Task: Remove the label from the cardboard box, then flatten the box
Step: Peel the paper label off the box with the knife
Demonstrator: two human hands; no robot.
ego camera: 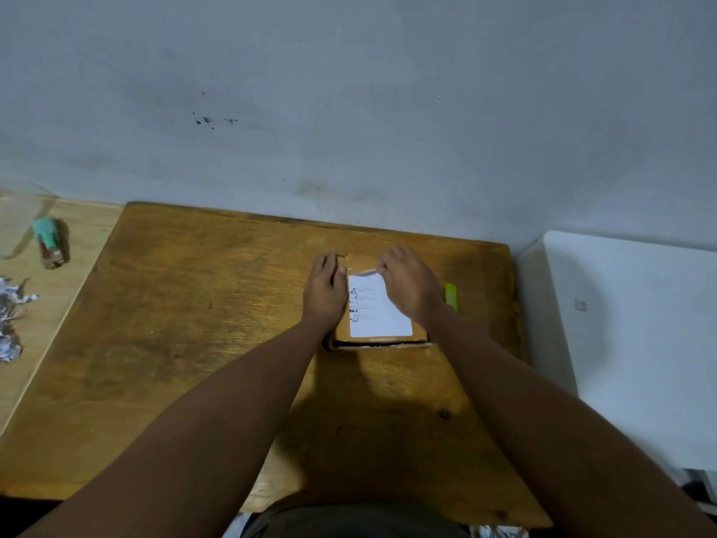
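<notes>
A small brown cardboard box (343, 332) stands on the wooden table (194, 324), near its far edge. A white printed label (378, 312) covers most of the box's top; its far edge is curled up off the cardboard. My right hand (411, 285) pinches that lifted far edge between thumb and fingers. My left hand (325, 289) lies flat against the box's left side, fingers together, thumb touching the label's upper left corner. The box's right side is hidden under my right hand.
A yellow-green object (451, 293) lies just right of the box. A white appliance top (628, 335) adjoins the table's right edge. On the lighter table at left lie a teal-capped tube (48, 242) and crumpled paper scraps (11, 316). A grey wall rises behind.
</notes>
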